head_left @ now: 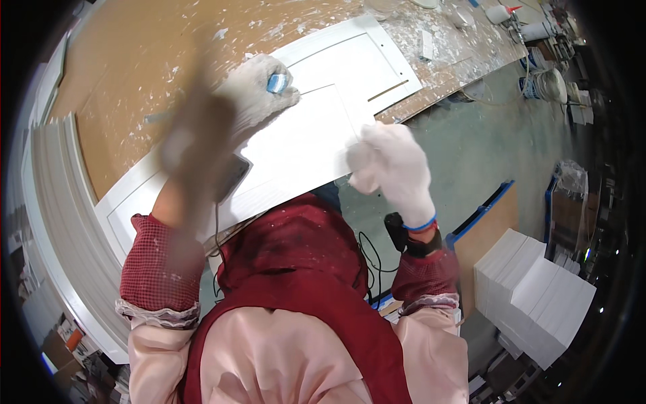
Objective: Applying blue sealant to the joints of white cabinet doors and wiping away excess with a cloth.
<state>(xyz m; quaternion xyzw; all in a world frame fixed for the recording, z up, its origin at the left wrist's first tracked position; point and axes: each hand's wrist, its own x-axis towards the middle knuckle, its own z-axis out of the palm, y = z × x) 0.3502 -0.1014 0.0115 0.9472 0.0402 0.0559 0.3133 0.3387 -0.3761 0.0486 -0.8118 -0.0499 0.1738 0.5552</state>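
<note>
Head view: a white panel [306, 145] on the bench [128, 87], left hand [256, 91] closed round a blue-and-white piece [276, 83].
Buckets [553, 85] stand far right, their contents hard to tell; a red-tipped bottle [498, 15] sits at the far right of the bench. The right hand [393, 161] blurs at the panel's right edge; whether it grips, I cannot tell. A dark blur [202, 124] hides part of the left forearm. White spatters the wooden bench; grey-green floor [447, 151] lies right.

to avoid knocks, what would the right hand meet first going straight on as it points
The right hand would likely meet the panel first; depth is unclear, so it might pass above.
</note>
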